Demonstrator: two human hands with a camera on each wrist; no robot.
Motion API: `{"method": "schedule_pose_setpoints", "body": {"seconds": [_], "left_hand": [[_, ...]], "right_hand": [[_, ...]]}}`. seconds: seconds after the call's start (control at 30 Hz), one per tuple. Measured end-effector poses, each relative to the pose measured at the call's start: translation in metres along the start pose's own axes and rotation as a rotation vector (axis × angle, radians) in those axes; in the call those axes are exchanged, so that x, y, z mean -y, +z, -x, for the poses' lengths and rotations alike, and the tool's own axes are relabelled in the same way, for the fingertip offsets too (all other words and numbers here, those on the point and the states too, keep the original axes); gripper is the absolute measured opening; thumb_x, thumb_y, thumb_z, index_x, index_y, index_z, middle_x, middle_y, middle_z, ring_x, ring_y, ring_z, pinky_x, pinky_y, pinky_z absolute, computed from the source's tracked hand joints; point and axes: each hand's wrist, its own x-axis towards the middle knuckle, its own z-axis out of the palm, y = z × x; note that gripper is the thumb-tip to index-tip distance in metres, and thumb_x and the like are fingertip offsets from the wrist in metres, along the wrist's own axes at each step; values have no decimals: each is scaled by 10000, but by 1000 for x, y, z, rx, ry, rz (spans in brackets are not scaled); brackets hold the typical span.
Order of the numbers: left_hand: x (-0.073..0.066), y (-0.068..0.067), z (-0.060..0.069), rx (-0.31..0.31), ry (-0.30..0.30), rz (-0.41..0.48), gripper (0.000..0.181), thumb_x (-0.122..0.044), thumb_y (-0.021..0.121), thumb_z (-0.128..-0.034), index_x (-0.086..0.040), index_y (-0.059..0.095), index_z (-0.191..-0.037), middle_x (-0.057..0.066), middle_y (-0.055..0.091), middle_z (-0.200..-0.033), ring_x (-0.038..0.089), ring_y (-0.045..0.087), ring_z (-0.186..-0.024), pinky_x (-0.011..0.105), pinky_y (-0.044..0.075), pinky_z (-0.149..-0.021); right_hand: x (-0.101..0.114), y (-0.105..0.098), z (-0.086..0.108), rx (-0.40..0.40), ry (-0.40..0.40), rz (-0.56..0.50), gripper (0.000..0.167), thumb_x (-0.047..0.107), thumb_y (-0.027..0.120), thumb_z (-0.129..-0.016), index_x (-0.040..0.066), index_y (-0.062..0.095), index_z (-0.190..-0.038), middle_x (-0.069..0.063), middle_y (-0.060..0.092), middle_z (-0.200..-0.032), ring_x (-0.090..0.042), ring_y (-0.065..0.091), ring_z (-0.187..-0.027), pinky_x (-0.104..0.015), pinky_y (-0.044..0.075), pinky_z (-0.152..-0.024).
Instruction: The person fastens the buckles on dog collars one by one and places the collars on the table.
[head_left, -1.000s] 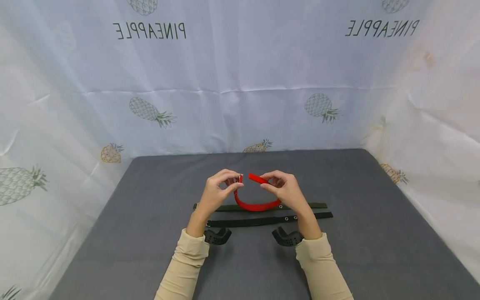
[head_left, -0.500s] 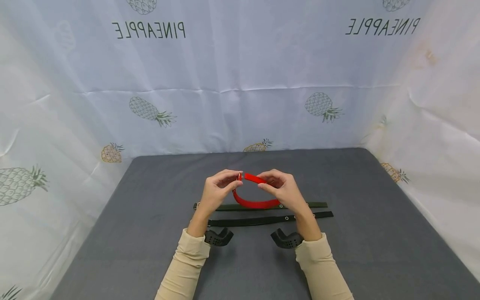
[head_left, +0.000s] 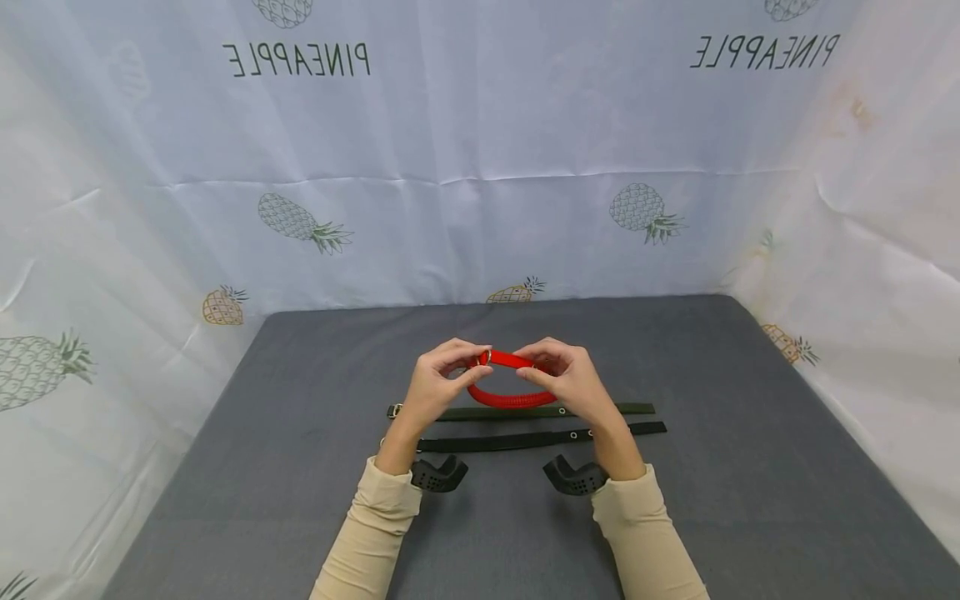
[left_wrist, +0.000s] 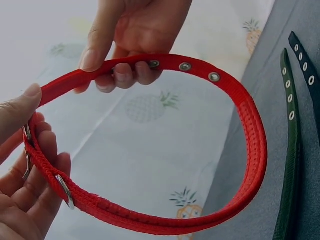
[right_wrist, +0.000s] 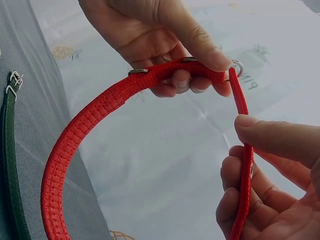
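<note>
"Nearest the viewer, what's held?"
"A red, looped fabric strap (head_left: 513,401), above the grey rounded-corner worktop (head_left: 300,467); the left grip (head_left: 441,377) pinches its buckled end (left_wrist: 28,165), the right grip (head_left: 572,375) its eyeleted end (left_wrist: 65,87)."
"Feel?"
"Likely light, pliable; best pinched at those ends."
"Beyond?"
"A flat black strap (head_left: 487,443), a flat green strap (head_left: 487,414), then white pineapple-print cloth (head_left: 487,117)."

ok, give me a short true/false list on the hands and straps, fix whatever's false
1. The left hand and right hand both hold the red collar. True.
2. The red collar lies flat. False: it is held in a loop above the table.
3. The left hand holds the stretch with eyelets. False: the right hand does.
4. The black strap appears lower in the head view than the green strap. True.
</note>
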Motion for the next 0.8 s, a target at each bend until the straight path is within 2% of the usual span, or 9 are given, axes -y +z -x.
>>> {"method": "schedule_pose_setpoints", "body": {"seconds": [0.2,0.37,0.53,0.7,0.8], "left_hand": [[0,0,-1,12,-11,-25,293,36,720,-811,70,690,-1101,230,658,-1002,-4,589,-848,214,568,-797],[-1,-1,-2,28,-30,-44,288,13,724,-816,54,697,-1100,219,665,-1013,21,586,-837,245,572,-782],[-3,-2,-1,52,-57,-71,278,-2,734,-812,42,706,-1085,202,672,-999,27,582,-815,178,548,-770],[-6,-1,0,106,-83,-100,239,-3,730,-816,24,718,-1053,185,676,-987,51,608,-816,171,547,-778],[-5,0,0,114,-102,-112,202,-9,721,-827,12,722,-1028,173,679,-978,83,630,-820,202,560,-786]], "right_hand": [[0,-1,-1,12,-15,31,234,27,693,-858,-44,680,-1080,-247,665,-1024,-165,613,-753,-197,531,-681],[-1,-1,-1,24,-12,36,234,34,699,-855,-31,683,-1079,-235,663,-1031,-100,588,-739,-214,525,-656],[-2,0,-1,41,-18,32,234,20,693,-855,-36,680,-1082,-237,653,-1036,-76,575,-744,-190,516,-653],[-2,4,0,58,-32,19,236,6,685,-858,-55,668,-1085,-245,648,-1042,-31,603,-788,-174,540,-724],[-3,8,0,45,-23,-3,274,2,685,-858,-78,631,-1114,-259,638,-1033,-18,599,-794,-170,538,-737]]}}
